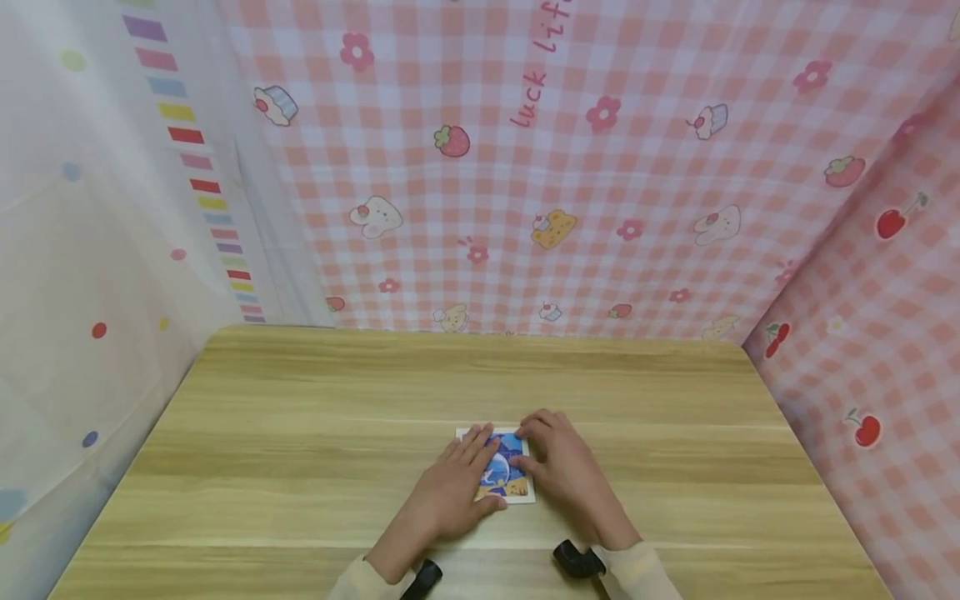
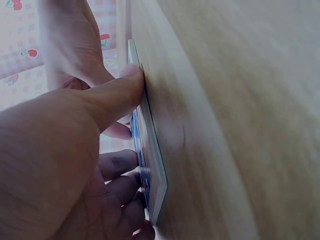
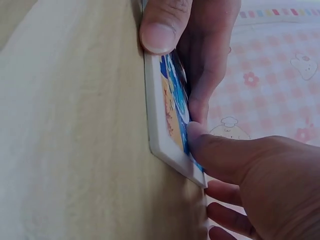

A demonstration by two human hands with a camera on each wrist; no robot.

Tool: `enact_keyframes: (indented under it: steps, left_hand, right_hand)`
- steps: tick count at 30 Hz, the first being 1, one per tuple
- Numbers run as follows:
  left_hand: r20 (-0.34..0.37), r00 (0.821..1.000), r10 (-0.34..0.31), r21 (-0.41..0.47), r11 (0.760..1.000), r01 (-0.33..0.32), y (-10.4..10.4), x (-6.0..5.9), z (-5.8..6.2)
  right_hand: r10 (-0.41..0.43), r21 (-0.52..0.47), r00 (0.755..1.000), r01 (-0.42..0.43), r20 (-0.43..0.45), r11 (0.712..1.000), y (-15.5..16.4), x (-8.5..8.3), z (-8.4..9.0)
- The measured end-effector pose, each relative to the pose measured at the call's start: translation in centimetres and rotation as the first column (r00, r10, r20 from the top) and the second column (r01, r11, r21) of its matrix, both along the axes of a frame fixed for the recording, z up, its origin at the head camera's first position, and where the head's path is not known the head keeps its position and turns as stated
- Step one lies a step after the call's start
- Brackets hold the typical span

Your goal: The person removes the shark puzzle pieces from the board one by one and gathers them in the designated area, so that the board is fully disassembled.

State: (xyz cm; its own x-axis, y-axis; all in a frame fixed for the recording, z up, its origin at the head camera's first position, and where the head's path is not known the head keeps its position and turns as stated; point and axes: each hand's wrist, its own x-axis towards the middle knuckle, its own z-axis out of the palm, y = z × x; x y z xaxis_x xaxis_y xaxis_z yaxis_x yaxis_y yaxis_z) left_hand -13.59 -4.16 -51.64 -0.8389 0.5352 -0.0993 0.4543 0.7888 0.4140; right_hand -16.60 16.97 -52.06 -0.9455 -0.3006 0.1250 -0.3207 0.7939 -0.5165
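Head view shows both hands flat on a small picture board (lying near the table's near edge), left hand and right hand pressing with straightish fingers, nothing lifted yet.

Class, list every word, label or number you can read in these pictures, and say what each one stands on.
"luck" on the pink checked cloth behind the table, in red slanted letters.
"lif", cut off by the top edge, on the same cloth, just above "luck".
The picture card under the left hand and right hand: blue and orange artwork, no text readable.
The striped white curtain: colour bars and dots only, no words.
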Motion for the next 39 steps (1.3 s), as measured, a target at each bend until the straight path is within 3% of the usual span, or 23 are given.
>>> enact_keyframes:
  steps: [28, 39]
  left_hand:
    - [0.013, 1.0, 0.017, 0.014, 1.0, -0.018, 0.17, 0.11, 0.15]
    - [0.018, 1.0, 0.024, 0.014, 1.0, -0.024, 0.14, 0.15, 0.21]
  right_hand:
    - [-0.061, -0.111, 0.998, 0.063, 0.023, 0.992, -0.13, -0.2, 0.08]
    - [0.003, -0.17, 1.0, 0.0, 0.018, 0.985, 0.13, -0.3, 0.18]
